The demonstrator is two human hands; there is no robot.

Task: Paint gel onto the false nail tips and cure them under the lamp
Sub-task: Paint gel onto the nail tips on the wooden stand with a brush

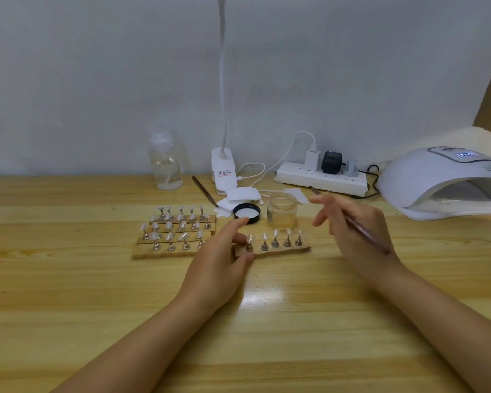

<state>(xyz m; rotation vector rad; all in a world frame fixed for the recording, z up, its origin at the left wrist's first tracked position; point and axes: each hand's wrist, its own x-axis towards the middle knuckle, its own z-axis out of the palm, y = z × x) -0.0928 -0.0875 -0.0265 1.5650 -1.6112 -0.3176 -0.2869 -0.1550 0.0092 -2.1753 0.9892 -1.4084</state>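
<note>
Nail tips (275, 236) stand on five metal pegs along a wooden strip (278, 251), which lies between the two hands. Left of the left hand (224, 259), four more strips (173, 236) of tips lie packed edge to edge. That hand pinches the near strip's left end, thumb in front, fingers curled behind, forefinger stretched toward a black lid (247, 213) lying inside up. Beyond the left hand stand a clear bottle (165, 163), partly filled with clear liquid, and a clip lamp (224, 171). Just past the strip, an open glass jar (282, 211) holds pale yellowish gel low down. The right hand (357, 225) hovers over the strip's right end, gripping a thin brush (363, 231), its other fingers spread loose. Beyond and right of it, the curing lamp (442, 180) sits by the desk (267, 321) edge, mouth open toward the hands. Bare wood runs wide nearer than both hands.
</note>
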